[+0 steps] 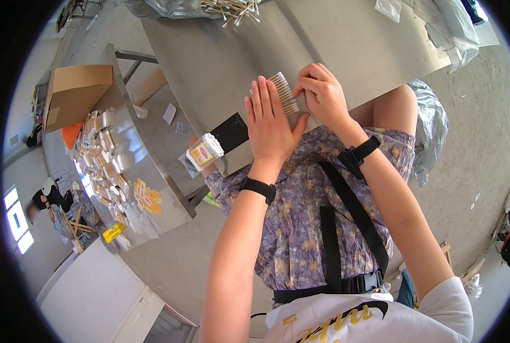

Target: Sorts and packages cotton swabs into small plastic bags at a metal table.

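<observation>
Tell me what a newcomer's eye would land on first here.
Likely first, the row of swabs on the metal table, partly covered by the flat left hand, with the curled right hand close at its right. Next, the heap of swab packs on the side table at the left, by a cardboard box. Loose swabs at the top edge also catch the eye.

Bright indoors, window (18, 220) blown white (far left), edges bowed, corners black
</observation>
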Demonstrator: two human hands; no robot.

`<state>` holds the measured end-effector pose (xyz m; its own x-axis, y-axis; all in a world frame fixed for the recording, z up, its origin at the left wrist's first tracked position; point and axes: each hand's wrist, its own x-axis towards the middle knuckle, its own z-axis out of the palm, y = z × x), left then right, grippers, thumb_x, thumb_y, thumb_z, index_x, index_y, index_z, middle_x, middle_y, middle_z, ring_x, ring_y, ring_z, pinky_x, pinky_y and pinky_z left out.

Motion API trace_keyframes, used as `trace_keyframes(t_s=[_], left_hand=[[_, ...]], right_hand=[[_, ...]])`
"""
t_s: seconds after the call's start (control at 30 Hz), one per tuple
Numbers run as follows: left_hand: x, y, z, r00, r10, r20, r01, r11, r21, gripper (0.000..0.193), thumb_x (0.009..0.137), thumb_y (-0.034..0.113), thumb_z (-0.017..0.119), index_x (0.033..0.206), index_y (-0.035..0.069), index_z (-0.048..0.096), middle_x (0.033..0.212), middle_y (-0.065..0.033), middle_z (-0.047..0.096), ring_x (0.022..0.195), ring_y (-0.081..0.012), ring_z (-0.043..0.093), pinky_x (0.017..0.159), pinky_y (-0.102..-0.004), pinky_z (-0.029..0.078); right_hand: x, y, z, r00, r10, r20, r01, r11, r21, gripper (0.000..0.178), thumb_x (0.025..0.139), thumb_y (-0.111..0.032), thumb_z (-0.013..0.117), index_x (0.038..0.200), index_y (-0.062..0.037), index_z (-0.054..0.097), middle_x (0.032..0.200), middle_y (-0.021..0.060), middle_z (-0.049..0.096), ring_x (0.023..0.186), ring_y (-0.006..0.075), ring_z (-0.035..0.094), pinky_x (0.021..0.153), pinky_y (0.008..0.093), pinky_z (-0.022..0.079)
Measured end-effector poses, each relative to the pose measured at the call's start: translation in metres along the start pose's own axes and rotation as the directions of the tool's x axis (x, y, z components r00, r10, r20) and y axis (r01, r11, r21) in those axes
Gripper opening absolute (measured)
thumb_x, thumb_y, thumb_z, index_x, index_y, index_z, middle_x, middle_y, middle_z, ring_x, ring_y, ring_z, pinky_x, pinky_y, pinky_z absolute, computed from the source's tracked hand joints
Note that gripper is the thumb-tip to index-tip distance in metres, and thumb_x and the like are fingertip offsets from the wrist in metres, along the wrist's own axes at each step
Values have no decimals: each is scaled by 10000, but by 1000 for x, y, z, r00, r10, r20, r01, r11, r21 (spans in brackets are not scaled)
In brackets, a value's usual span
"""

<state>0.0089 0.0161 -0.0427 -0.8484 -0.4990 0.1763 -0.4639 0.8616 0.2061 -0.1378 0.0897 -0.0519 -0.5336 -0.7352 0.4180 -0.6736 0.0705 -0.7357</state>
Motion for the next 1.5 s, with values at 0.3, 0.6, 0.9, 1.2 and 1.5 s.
trace_keyframes(t_s=[0.3, 0.6, 0.9, 1.2, 1.5], left_hand=[[0, 0, 0, 1000, -1, -6, 1, 1000, -13, 961, 911, 580, 580, 1523, -90, 263, 1599, -278, 259, 1503, -399, 236, 1207, -527, 222], [0, 0, 1, 1000, -3, -7, 3, 1000, -24, 964, 909, 576, 582, 1525, -89, 257, 1600, -279, 256, 1505, -401, 229, 1210, -527, 216], [0, 0, 0, 1000, -6, 3, 6, 1000, -11, 960, 914, 579, 575, 1522, -94, 260, 1599, -281, 257, 1506, -397, 230, 1212, -522, 214], [0, 0, 0, 1000, -7, 6, 7, 1000, 2, 944, 921, 585, 561, 1510, -100, 285, 1596, -282, 263, 1506, -392, 236, 1215, -516, 208], [0, 0, 1, 1000, -9, 5, 9, 1000, 3, 943, 924, 586, 556, 1519, -89, 276, 1601, -274, 260, 1507, -390, 233, 1216, -514, 209]], right_hand=[[0, 1, 0, 1000, 5, 17, -5, 1000, -4, 142, 726, 51, 598, 727, -83, 644, 888, 48, 608, 904, 259, 605, 812, 378, 519], [1, -1, 1, 1000, 15, 15, -14, 999, -35, 147, 742, 43, 589, 768, -87, 652, 914, 50, 610, 928, 259, 603, 823, 378, 518], [1, 0, 0, 999, 10, 36, -10, 1000, -23, 144, 758, 36, 587, 786, -91, 648, 932, 50, 613, 937, 256, 604, 827, 387, 519], [2, 0, 3, 999, 6, 32, -4, 997, -75, 159, 768, 28, 588, 818, -100, 668, 975, 45, 618, 966, 249, 607, 845, 383, 525], [4, -1, 5, 1000, -19, -1, 19, 997, -79, 168, 794, 30, 602, 869, -97, 682, 973, 41, 617, 946, 254, 607, 829, 380, 522]])
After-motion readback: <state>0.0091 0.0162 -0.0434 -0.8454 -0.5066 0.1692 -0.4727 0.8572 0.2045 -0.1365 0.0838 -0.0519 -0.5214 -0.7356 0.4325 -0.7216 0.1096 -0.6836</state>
